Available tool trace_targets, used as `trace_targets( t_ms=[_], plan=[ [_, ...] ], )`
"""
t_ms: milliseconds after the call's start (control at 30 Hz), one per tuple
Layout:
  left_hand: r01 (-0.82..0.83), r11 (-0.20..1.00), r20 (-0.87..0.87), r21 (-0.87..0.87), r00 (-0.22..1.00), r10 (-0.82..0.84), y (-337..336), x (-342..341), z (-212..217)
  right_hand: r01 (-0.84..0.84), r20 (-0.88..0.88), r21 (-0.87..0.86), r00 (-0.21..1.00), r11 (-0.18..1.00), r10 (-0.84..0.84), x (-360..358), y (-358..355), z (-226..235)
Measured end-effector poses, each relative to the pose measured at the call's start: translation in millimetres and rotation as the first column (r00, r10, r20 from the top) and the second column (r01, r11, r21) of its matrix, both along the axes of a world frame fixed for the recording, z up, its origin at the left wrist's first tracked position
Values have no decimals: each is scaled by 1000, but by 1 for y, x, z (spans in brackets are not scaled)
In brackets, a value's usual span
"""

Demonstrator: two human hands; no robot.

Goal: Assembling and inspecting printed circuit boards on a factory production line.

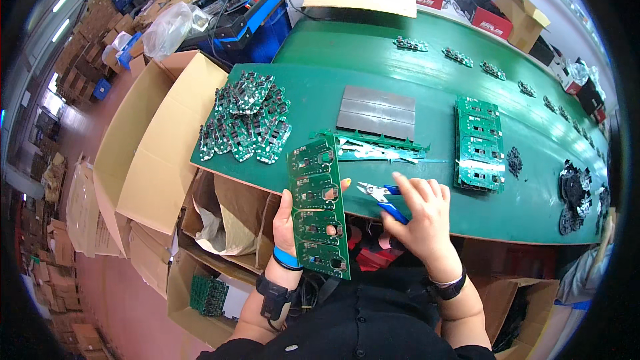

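Note:
My left hand [284,230] grips a long green circuit board panel [317,213] from behind, its fingertips showing at the right edge and through a cutout. The panel stands tilted over the table's front edge and carries several joined boards with small parts. In my right hand [427,217] is a pair of flush cutters [383,199] with blue handles, its jaws spread and pointing left, apart from the panel. Just beyond the panel lie cut green board strips [377,150] in front of a grey ribbed block [377,112].
A heap of small circuit boards [247,117] covers the table's left end. Stacked panels [479,143] lie right of the block, beside small black pieces [515,161] and a black pile [575,193]. An open cardboard box [157,137] stands left; another box [190,303] below holds green boards.

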State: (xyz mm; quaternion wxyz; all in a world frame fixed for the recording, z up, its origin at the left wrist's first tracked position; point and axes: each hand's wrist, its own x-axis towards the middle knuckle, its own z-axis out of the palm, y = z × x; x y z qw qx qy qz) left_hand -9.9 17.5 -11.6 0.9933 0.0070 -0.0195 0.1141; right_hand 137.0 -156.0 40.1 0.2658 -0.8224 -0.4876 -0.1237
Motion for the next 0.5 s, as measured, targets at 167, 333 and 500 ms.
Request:
trace_targets(
  t_ms=[167,333,500],
  plan=[
    [-8,999,24,53,1000,6,2,0,4,31,158,-61,987,998,-21,25,-11,-7],
    [114,988,-123,107,987,-101,-9,2,7,-180,-225,246,945,953,236,4,5,-4],
    [299,950,-72,87,953,-293,-15,3,8,-235,-348,342,868,910,355,5,-1,3]
  ],
)
